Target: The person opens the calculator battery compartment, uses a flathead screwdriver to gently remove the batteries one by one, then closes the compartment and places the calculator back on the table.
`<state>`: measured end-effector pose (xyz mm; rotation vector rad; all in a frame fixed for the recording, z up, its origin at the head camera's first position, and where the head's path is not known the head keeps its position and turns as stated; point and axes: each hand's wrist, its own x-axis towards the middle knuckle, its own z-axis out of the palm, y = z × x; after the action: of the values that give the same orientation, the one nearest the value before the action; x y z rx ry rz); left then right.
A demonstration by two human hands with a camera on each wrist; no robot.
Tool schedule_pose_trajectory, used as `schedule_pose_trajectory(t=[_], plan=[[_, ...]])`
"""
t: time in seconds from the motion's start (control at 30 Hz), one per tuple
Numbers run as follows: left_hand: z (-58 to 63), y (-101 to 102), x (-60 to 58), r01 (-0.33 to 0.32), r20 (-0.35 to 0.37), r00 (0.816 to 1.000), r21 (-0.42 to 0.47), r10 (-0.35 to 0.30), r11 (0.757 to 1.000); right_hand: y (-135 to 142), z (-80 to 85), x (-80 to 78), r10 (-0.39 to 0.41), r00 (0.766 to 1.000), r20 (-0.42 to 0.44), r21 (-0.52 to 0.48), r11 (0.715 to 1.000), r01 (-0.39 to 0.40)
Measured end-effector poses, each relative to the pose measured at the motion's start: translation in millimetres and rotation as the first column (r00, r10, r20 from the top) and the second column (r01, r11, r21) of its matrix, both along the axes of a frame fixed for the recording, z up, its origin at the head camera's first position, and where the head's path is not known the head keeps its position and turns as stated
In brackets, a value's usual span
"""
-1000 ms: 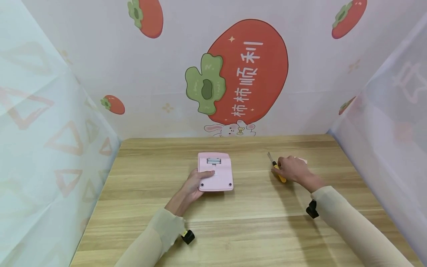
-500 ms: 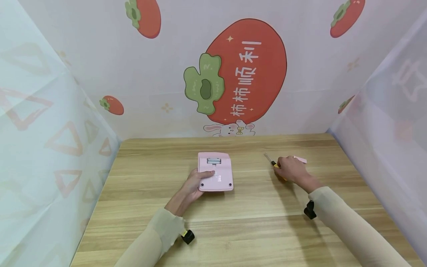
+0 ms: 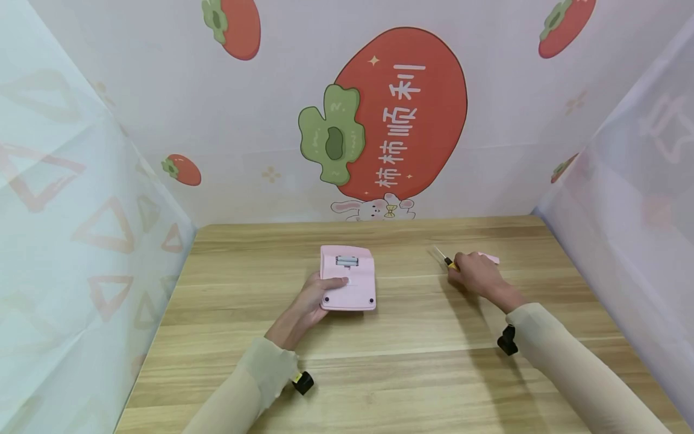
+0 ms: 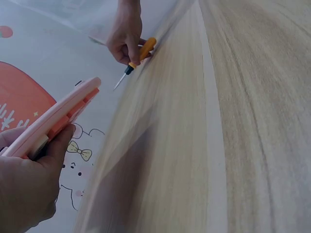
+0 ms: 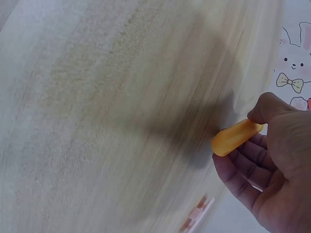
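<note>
In the head view my left hand [image 3: 311,299] grips a pink calculator [image 3: 360,284] by its left side, thumb lying across its back. Its back faces up, and the uncovered battery slot holds silver batteries [image 3: 347,261]. Raised keys show along its underside in the left wrist view. Off to the right, my right hand [image 3: 477,274] pinches a screwdriver [image 4: 129,69] by its yellow handle [image 5: 235,138]. The metal shaft points away to the upper left in the head view. Most of the handle is hidden by the fingers there.
A small pink cover piece [image 3: 489,258] lies on the wooden table [image 3: 379,374] just behind my right hand. A white printed sheet [image 3: 260,120] rises at the table's back edge, with more sheets on both sides.
The screwdriver's handle has turned further into my right hand, so less of it shows beneath the fingers. The pink cover piece is more visible. My left hand and the calculator barely shift.
</note>
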<state>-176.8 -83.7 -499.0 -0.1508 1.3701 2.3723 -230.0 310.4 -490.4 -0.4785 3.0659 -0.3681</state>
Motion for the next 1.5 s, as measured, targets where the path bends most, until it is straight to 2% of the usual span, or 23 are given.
schedule_pose_trajectory(t=[0.17, 0.5, 0.83, 1.17, 1.5], plan=[[2.2, -3, -1.3, -0.019, 0.010, 1.000, -0.043, 0.019, 0.999, 0, -0.1, -0.8, 0.021, 0.999, -0.044, -0.008, 1.000, -0.021], [6.5, -9, -3.1, -0.031, 0.025, 0.999, -0.082, 0.033, 0.996, -8, -1.0, 0.7, 0.085, 0.996, -0.005, -0.043, 0.995, -0.085], [12.1, -15, -6.5, -0.001, 0.044, 0.999, -0.136, 0.007, 0.991, -21, -3.6, 2.6, 0.177, 0.984, 0.010, -0.094, 0.980, -0.176], [15.6, -17, -9.6, 0.031, 0.005, 1.000, -0.244, -0.031, 0.969, -41, -3.8, 10.4, 0.235, 0.971, -0.033, -0.142, 0.961, -0.237], [14.8, -14, -11.8, 0.020, 0.030, 0.999, -0.224, -0.014, 0.974, -65, 1.1, 22.7, 0.262, 0.960, -0.093, -0.151, 0.950, -0.274]])
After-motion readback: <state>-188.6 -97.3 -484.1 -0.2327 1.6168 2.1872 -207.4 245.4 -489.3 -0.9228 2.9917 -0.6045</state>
